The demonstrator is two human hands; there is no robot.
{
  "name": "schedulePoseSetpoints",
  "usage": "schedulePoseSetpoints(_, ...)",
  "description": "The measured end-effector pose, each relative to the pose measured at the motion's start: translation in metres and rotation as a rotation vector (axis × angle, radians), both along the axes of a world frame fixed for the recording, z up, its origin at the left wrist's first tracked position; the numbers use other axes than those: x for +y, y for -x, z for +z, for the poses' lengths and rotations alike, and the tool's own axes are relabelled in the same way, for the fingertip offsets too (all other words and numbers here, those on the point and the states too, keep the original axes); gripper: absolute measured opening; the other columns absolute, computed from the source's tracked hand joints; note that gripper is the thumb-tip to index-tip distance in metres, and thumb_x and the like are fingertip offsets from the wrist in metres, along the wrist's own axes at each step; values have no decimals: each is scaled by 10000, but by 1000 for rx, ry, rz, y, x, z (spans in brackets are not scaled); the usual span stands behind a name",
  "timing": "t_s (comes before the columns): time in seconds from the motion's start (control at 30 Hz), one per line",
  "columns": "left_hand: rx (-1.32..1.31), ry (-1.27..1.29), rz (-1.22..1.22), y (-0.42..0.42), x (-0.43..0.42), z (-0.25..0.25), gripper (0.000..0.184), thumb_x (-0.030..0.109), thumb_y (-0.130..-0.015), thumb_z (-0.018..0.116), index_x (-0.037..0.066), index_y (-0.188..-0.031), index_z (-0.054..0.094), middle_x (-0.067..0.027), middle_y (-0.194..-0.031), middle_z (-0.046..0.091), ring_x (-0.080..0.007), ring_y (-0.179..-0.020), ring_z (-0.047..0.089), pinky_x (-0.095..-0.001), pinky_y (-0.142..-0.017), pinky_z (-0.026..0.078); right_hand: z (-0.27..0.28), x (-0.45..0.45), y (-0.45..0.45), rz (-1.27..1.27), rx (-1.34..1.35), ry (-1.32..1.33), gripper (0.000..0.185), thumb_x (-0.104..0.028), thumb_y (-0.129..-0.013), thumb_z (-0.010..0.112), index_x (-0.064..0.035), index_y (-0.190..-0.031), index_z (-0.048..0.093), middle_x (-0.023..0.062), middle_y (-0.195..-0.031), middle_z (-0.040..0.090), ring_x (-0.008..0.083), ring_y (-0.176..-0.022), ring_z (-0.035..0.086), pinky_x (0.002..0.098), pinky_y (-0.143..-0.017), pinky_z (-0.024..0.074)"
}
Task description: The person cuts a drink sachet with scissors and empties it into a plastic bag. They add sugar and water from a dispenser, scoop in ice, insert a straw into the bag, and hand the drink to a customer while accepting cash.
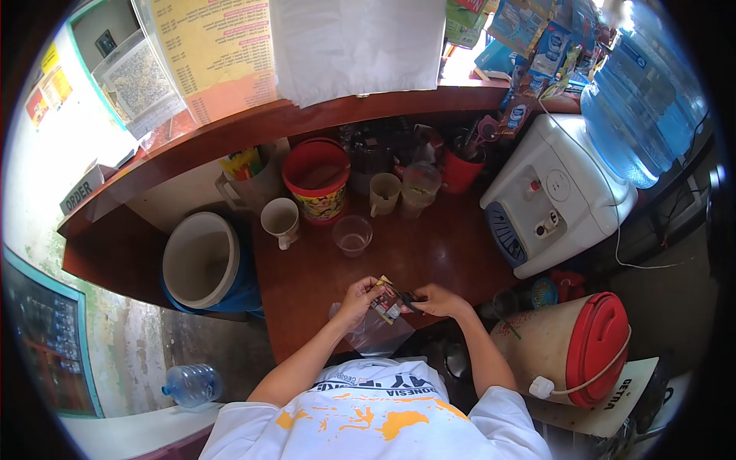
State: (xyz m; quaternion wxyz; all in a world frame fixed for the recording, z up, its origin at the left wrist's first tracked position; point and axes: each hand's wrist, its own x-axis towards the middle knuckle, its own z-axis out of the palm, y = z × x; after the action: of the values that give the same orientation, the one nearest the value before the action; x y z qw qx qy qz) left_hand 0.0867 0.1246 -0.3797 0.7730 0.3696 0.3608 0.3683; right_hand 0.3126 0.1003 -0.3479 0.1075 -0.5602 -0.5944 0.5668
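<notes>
Pinching sachet [386, 302], L hand [359, 300], fingertips together; R hand [440, 300], curled round dk. tool [412, 303], nr. counter [452, 261] front edge.

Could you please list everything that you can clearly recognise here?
Sachet: one, multicoloured, centre
Tool: one, black, beside sachet, type unclear
Plastic film: one, clear, below sachet
Table: one, brown, centre
Bowl: one, clear, on table
Mugs: two, off-white, on table
Bucket: one, red, table back
Tub: one, blue, pale inside, left
Water dispenser: one, white, right
Water bottles: two, blue, on dispenser and lower left
Drink cooler: one, beige, red lid, lower right
Printed sheet: one, mostly yellow, upper left
Packets: several, mostly blue, upper right
Shirt: one, white, bottom
Left hand: one, bare, holding sachet
Right hand: one, bare, holding tool
</notes>
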Motion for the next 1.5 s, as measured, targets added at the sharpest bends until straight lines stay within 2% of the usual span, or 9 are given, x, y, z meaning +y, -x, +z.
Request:
schedulePoseSetpoints(0.27,57,-21,-6,4,3,3,85,122,-880,620,53,-919,592,-31,-871,651,-92,-825,596,-246,-767,446,-6,-5,-11,-186,-19,77,328,-282,-774,726,-11,-944,657,117,-755,618,199,-713,596,329,-692,478)
schedulePoseSetpoints(0.47,33,-107,55,15,11,21,60,110,-892,601,61,-905,570,-45,-874,644,-117,-855,597,-267,-797,447,-76,-12,-34,-227,-627,-578,466,-179,-715,731,-64,-1144,593,229,-1194,538,341,-1047,558,364,-903,446)
schedulePoseSetpoints(0.57,-54,-97,95,19,14,30,49,104,-897,593,62,-907,568,-46,-883,641,-113,-859,592,-266,-809,442,-55,-7,-31,-134,-775,-469,608,-169,-697,744,-55,-1249,515,229,-1321,419,363,-1200,452,379,-1000,389)
schedulePoseSetpoints(0.67,-116,-100,140,21,13,38,46,111,-901,592,71,-904,570,-34,-879,642,-99,-847,588,-251,-805,434,6,-7,-4,-130,-70,-567,578,-124,-726,737,-4,-1246,512,203,-1271,485,334,-1168,491,377,-973,418)
schedulePoseSetpoints(0.87,-56,-179,163,25,10,40,56,106,-894,598,64,-913,566,-34,-934,625,-114,-890,571,-255,-818,427,-19,-11,77,-469,779,-97,380,-95,-870,636,14,-1221,541,66,-1025,639,143,-905,631,266,-779,518)
schedulePoseSetpoints(1.03,787,-562,252,79,2,17,147,105,-811,644,86,-936,569,-108,-1006,542,-235,-961,536,-292,-867,425,-19,-11,76,-450,599,-235,267,-71,-866,633,16,-1117,607,53,-964,653,104,-821,625,236,-714,519)
schedulePoseSetpoints(1.13,1088,-378,58,109,-17,-2,240,113,-749,672,103,-963,566,-172,-1039,477,-324,-969,509,-327,-895,427,-12,-11,75,-443,576,-252,245,-65,-865,630,20,-1095,616,52,-952,655,101,-811,623,232,-708,517)
schedulePoseSetpoints(1.3,752,169,115,89,-39,-24,263,-24,-669,667,84,-835,494,-101,-973,471,-220,-852,553,-309,-578,513,2,-4,97,-399,660,-200,254,-55,-872,618,24,-1113,605,61,-967,652,105,-802,623,222,-726,513)
schedulePoseSetpoints(1.5,781,-75,71,87,-35,-25,233,-92,-693,569,58,-872,562,-14,-787,553,-140,-776,569,-295,-784,490,10,3,131,-300,831,-213,249,-33,-897,571,43,-1131,534,83,-1055,603,134,-917,609,265,-796,534)
